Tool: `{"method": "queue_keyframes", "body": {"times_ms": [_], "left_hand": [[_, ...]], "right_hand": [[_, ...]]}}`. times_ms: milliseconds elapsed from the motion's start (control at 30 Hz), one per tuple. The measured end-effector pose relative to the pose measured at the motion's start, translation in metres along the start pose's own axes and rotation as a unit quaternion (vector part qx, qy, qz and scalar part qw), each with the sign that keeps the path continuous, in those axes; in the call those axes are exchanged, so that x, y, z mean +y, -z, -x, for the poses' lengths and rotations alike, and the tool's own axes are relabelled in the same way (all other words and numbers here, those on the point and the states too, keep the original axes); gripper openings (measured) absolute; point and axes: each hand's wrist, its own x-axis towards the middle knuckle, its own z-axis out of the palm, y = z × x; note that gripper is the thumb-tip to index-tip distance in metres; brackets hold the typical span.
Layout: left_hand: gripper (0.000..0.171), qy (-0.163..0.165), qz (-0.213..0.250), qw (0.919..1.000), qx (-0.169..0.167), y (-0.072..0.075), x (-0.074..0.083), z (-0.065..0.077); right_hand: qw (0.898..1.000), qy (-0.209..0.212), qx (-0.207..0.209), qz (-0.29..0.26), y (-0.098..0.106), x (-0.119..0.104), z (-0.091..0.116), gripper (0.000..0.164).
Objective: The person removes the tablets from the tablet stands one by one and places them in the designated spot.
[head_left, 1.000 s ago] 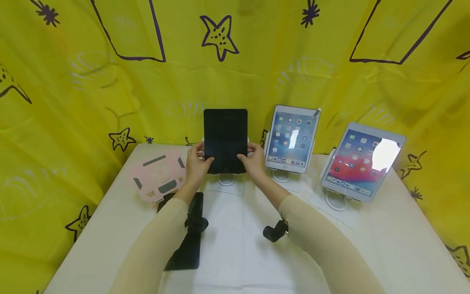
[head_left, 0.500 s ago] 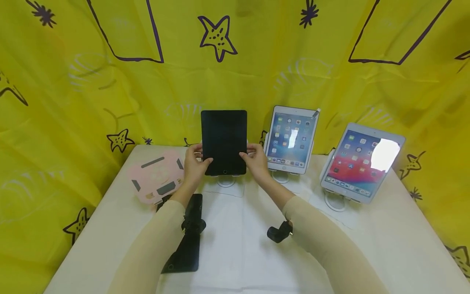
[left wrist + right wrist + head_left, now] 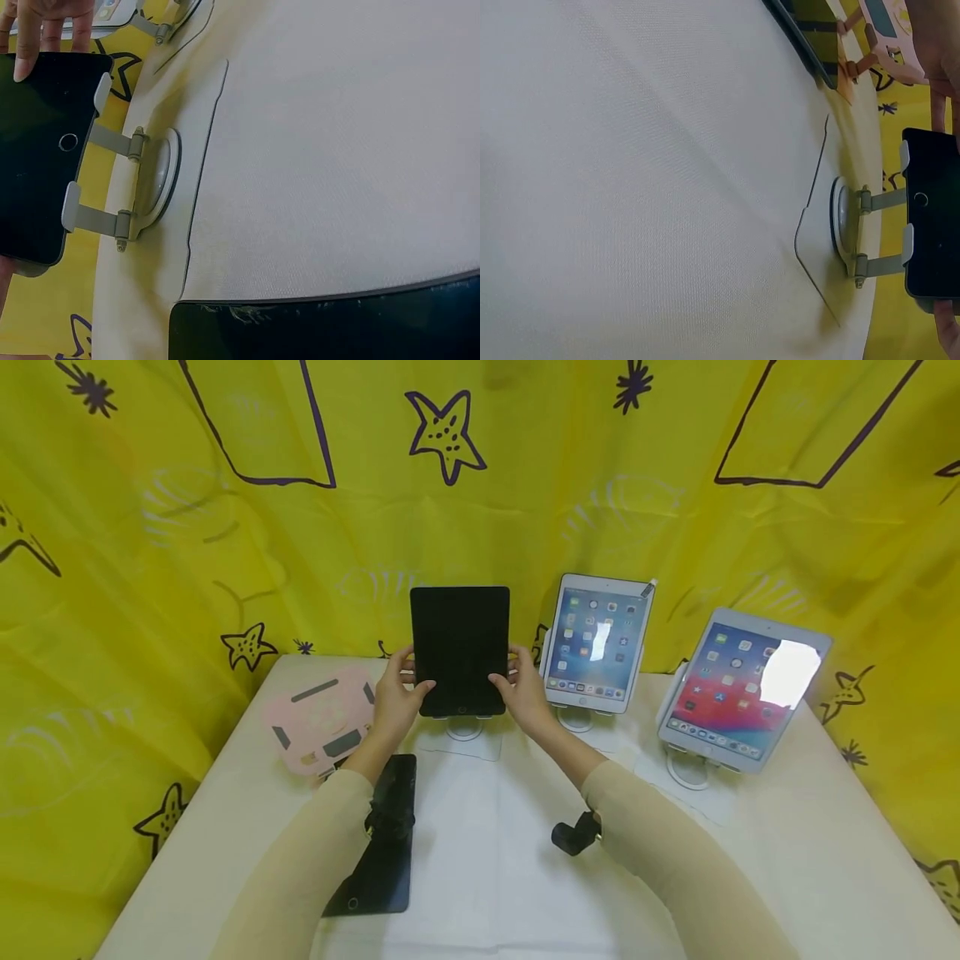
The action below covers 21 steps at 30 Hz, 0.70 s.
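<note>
A black tablet (image 3: 461, 647) with a dark screen stands upright on the lips of a white folding tablet stand (image 3: 464, 728). My left hand (image 3: 396, 695) grips its left edge, the thumb on the front and the fingers behind. On the opposite edge my right hand (image 3: 527, 693) holds it the same way. The left wrist view shows two hinged arms and pale lips (image 3: 71, 206) under the tablet's lower edge. In the right wrist view the lips (image 3: 906, 244) also sit against that edge, beside the home button. The fingers behind the tablet are mostly hidden.
A second black tablet (image 3: 378, 872) rests at the left, partly under my left sleeve, by a pink stand (image 3: 318, 718). Two lit white tablets (image 3: 596, 643) (image 3: 742, 689) stand on white stands at the right. A yellow curtain (image 3: 480, 510) hangs behind the white-covered table (image 3: 510, 877).
The held tablet appears slightly wider, seemingly tipped or drawn a little toward me. My hands have moved slightly apart with its edges. The other tablets stay where they were.
</note>
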Motion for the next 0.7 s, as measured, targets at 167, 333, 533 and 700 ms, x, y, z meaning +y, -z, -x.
{"method": "queue_keyframes", "body": {"times_ms": [167,333,533,700], "left_hand": [[0.058,0.0,0.006,1.0,0.006,0.001,0.0,0.0],[0.059,-0.018,0.014,0.9997,0.005,0.007,0.006,0.001],[0.062,-0.007,0.029,0.9989,-0.036,0.017,0.014,0.006],[0.062,0.003,0.045,0.9972,-0.06,0.021,0.018,0.013]], "right_hand": [[1.0,0.001,0.0,0.003,0.002,-0.004,0.001,0.047],[1.0,0.0,-0.008,0.003,0.006,-0.008,0.0,0.046],[0.999,-0.022,-0.035,-0.022,0.014,-0.013,0.005,0.048],[0.998,-0.034,-0.05,-0.025,0.022,-0.019,0.017,0.049]]}}
